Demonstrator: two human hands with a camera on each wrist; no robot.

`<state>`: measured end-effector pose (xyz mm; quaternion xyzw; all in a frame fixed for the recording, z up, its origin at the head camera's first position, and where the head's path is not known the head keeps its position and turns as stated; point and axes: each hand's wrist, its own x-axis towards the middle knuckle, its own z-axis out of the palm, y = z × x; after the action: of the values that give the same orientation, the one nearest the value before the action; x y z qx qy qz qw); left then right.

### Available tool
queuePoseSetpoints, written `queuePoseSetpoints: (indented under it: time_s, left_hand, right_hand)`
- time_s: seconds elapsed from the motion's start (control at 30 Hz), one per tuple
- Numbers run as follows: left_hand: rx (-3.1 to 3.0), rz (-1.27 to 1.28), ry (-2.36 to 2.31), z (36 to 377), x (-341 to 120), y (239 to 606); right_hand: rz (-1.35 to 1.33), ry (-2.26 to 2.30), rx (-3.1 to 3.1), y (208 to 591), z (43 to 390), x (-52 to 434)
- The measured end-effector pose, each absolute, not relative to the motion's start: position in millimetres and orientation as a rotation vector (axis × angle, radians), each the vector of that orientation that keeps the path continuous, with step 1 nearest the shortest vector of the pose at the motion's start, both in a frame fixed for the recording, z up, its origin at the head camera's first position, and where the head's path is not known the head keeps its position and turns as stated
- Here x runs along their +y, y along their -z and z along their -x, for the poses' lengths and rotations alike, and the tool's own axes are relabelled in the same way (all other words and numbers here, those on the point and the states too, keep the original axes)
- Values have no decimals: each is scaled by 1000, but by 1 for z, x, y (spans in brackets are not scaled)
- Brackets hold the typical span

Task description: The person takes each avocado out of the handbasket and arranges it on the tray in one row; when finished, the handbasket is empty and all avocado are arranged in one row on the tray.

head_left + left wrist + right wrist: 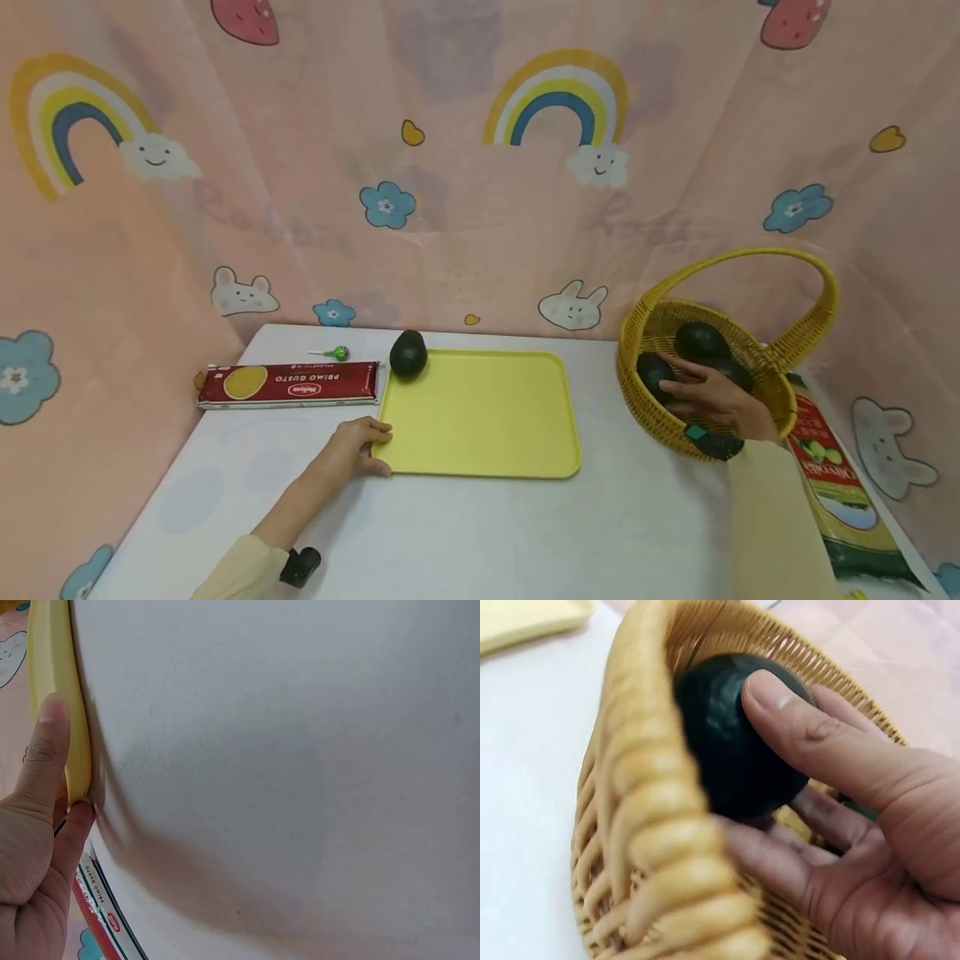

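Note:
My left hand [352, 446] pinches the near-left edge of a yellow tray [480, 417]; in the left wrist view the thumb lies on the tray's side and the fingers are at its corner. A dark avocado [408, 354] stands at the tray's far-left corner. At the right, my right hand [708, 396] reaches into a yellow wicker basket [780, 408]. It grips a dark avocado [727, 742], thumb over the top and fingers around the underside, just inside the rim. Other avocados [701, 342] lie beside it in the basket, partly hidden by the hand.
Left of the tray lies a red Primo Gusto pasta pack [288, 385], with a green lollipop [339, 353] behind it. A red and green Olivoila bag [832, 467] lies right of the basket, partly behind the right sleeve. The basket's tall handle [750, 254] arches over it.

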<state>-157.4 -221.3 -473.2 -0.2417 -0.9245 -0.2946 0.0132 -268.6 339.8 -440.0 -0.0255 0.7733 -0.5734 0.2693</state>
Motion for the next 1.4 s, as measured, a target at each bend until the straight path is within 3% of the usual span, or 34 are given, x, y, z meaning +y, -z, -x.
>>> queuePoseSetpoints:
  time_s: [0.6,0.77,0.83,1.03,1.4]
  left_hand:
    - [-2864,757,911,158,-223,477]
    - [-2858,759,923,158,-223,475]
    - [-2852,762,938,158,-223,475]
    - [-2853,757,931,159,-223,476]
    - [-2843,777,920,158,-222,473]
  right_hand:
    - [53,1675,2083,428,252,334]
    - [878,1774,2142,429,233,334]
    - [997,1846,2070,430,228,335]
    - [-15,2049,1698,414,241,327]
    - [-177,2236,1588,402,228,320]
